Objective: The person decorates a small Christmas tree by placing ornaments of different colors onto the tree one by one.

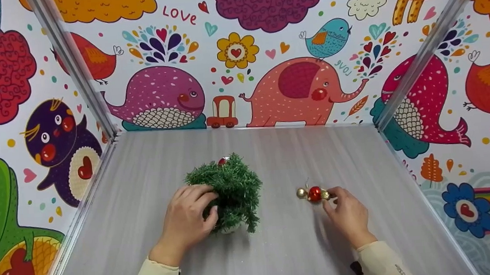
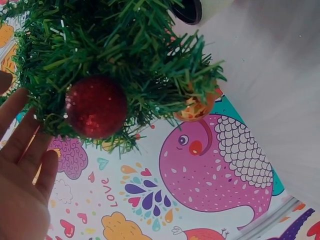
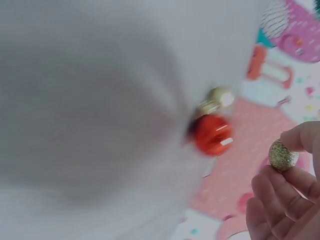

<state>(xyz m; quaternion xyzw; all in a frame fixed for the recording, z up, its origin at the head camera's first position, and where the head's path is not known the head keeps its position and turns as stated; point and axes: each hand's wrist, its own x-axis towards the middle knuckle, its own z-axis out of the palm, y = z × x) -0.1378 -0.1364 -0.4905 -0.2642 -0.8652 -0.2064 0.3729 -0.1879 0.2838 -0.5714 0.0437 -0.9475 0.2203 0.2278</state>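
A small green artificial Christmas tree is left of the table's middle. My left hand is at its left side, touching the branches; in the left wrist view its fingers look mostly straight. A red glitter bauble and a shiny gold ornament hang among the branches. On the right, my right hand pinches a gold glitter bauble between thumb and fingers. Beside it on the table lie a shiny red bauble and a small gold bauble, with another gold piece between them.
The grey wood-grain tabletop is enclosed at the back and sides by panels with cartoon animals. Metal posts stand at the back corners. Part of a dark, pale-rimmed object shows under the tree.
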